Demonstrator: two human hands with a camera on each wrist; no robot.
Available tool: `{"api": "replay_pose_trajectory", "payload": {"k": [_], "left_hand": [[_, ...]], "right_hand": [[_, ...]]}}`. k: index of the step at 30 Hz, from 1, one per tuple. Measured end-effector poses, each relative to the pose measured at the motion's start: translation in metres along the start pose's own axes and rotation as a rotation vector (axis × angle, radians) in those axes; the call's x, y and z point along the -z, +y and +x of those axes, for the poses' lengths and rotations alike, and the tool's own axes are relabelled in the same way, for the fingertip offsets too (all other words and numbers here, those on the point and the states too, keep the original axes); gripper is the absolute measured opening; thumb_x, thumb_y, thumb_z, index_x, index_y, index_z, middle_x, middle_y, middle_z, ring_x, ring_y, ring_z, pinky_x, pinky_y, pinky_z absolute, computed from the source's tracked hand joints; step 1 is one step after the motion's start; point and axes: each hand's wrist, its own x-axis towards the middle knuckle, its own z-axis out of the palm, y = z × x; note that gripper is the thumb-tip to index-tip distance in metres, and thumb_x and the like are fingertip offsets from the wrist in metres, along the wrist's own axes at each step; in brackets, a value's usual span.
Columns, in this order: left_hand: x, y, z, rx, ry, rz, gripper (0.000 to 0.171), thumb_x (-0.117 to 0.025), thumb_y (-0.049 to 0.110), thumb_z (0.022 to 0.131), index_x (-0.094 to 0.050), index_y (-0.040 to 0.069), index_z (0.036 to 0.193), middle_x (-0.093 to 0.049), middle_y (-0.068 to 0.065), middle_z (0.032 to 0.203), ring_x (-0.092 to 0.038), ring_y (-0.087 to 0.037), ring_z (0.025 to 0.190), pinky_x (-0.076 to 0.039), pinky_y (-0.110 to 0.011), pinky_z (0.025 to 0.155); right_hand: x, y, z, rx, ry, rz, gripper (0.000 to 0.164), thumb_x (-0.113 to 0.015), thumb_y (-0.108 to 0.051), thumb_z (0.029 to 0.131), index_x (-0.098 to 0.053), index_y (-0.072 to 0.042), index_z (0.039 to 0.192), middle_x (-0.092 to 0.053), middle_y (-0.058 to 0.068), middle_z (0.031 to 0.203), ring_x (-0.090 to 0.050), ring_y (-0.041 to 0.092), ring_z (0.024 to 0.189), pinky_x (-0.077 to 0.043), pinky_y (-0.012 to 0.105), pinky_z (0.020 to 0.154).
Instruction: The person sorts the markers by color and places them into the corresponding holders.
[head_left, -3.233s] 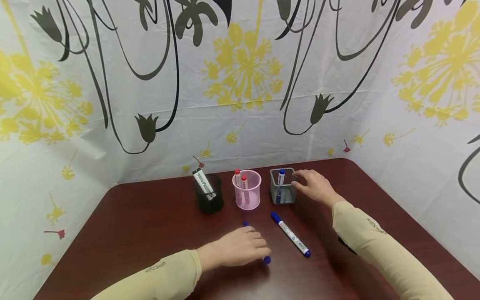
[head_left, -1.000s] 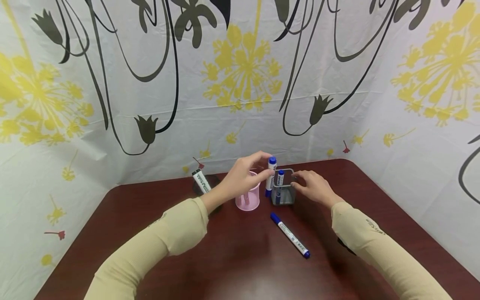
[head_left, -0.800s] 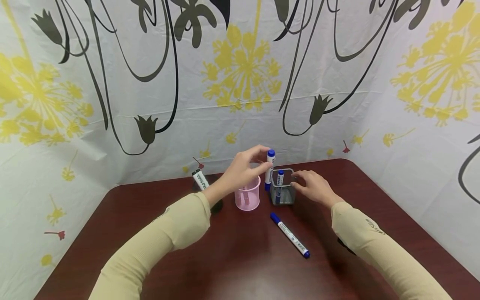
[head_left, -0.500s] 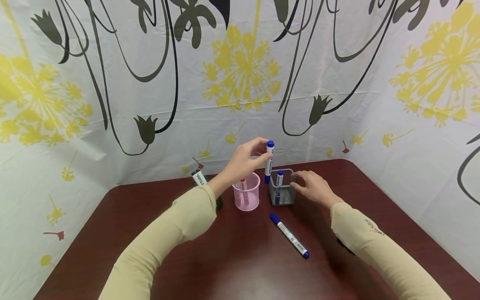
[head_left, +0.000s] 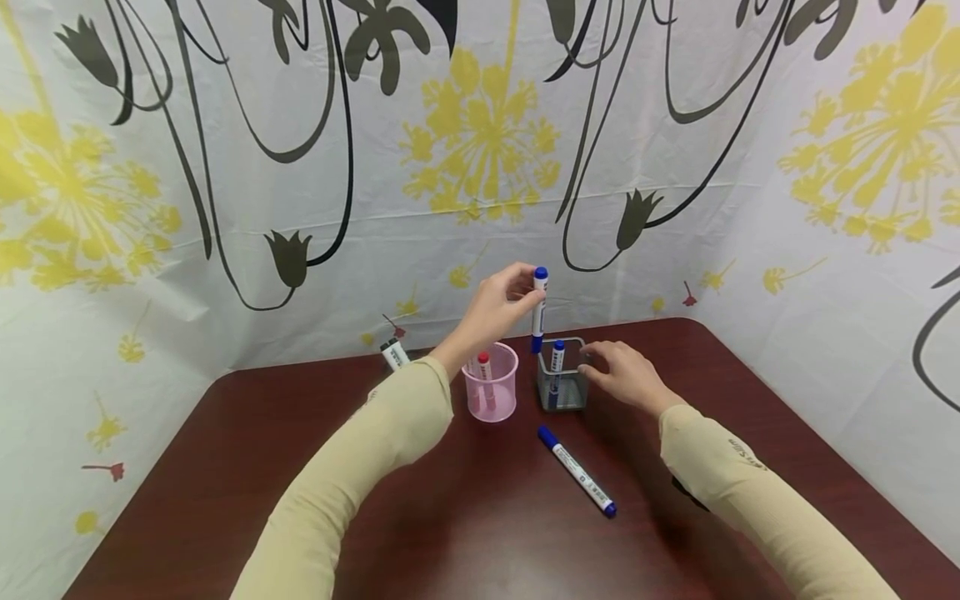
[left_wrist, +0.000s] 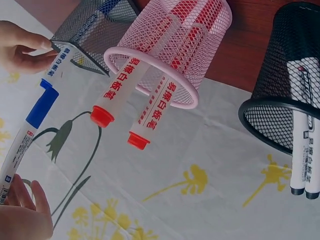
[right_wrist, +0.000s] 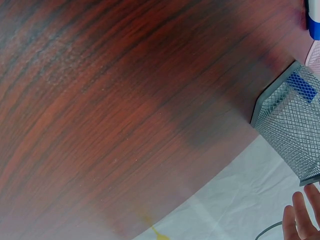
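High at the back of the table, my left hand (head_left: 491, 310) pinches a blue-capped whiteboard marker (head_left: 540, 304) held upright. Its lower end is over the left rim of a square grey mesh pen holder (head_left: 573, 393). Another blue marker (head_left: 557, 360) stands inside that holder. My right hand (head_left: 624, 375) grips the holder's right rim with thumb and fingers; in the left wrist view the right hand (left_wrist: 22, 47) is at a rim corner. The right wrist view shows fingertips (right_wrist: 296, 200) against the mesh holder (right_wrist: 295, 130). A third blue marker (head_left: 577, 472) lies in front on the table.
Left of the grey holder stands a round pink mesh cup (head_left: 501, 402) with two red markers (left_wrist: 157, 107). Further left, a black mesh cup (left_wrist: 272, 85) with black markers (left_wrist: 303, 150) is partly hidden by my left arm. Patterned cloth (head_left: 480, 242) hangs behind the dark red table (head_left: 480, 533).
My left hand has picked a blue marker off the table, carried it up past the pink cup and raised it to the grey holder's rim. My right hand has stayed on the holder.
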Motion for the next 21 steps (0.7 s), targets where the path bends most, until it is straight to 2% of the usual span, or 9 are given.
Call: {"api": "replay_pose_trajectory", "payload": {"k": [11, 21], "left_hand": [[-0.007, -0.009, 0.013, 0.083, 0.024, 0.014, 0.026, -0.057, 0.015, 0.087, -0.055, 0.005, 0.111, -0.061, -0.005, 0.095, -0.057, -0.011, 0.085, -0.044, -0.019, 0.074], [-0.018, -0.015, 0.023, 0.066, 0.034, 0.008, 0.025, -0.059, 0.01, 0.085, -0.055, 0.001, 0.109, -0.061, -0.01, 0.095, -0.058, -0.014, 0.084, -0.044, -0.017, 0.072]], "right_hand": [[-0.001, 0.0, 0.001, 0.005, -0.008, -0.001, 0.035, -0.059, -0.026, 0.085, -0.058, -0.002, 0.111, -0.057, 0.014, 0.108, -0.049, 0.029, 0.099, -0.039, 0.049, 0.083], [0.0, 0.0, 0.001, -0.001, -0.021, 0.001, 0.036, -0.059, -0.026, 0.085, -0.058, -0.002, 0.112, -0.057, 0.014, 0.108, -0.049, 0.03, 0.099, -0.039, 0.05, 0.083]]}}
